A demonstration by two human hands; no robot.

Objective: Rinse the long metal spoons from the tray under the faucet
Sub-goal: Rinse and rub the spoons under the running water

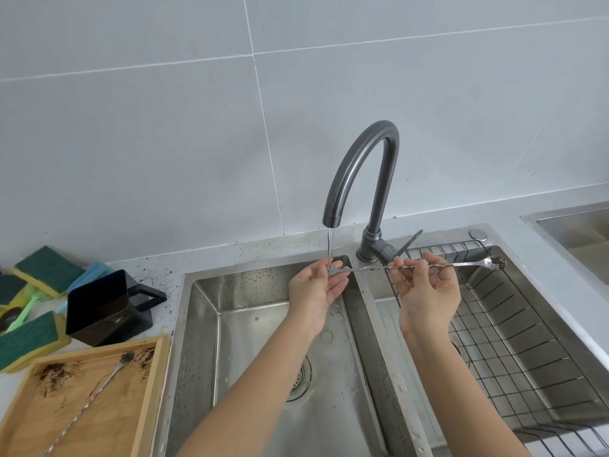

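steel spoon held level under a running faucet

green and yellow sponges lie at the far left of the pale surface, with a black square cup just beside them. in front of these sits a wooden tray, smeared with dark residue. one long metal spoon lies diagonally in the tray, its soiled bowl toward the back.

right of the tray is the left basin of a steel sink. the left hand is raised over this basin, fingers pinched on the handle end of a second long spoon. a thin stream of water from the dark grey faucet falls onto that end, at the fingertips.

the held spoon runs roughly level across the divider between the basins. the right hand, palm up, grips the twisted shaft between thumb and fingers, near the middle. the bowl of this spoon points right, carries dark residue, and hangs above a wire rack set in the right basin, clear of the water. a second sink shows at the far right edge.
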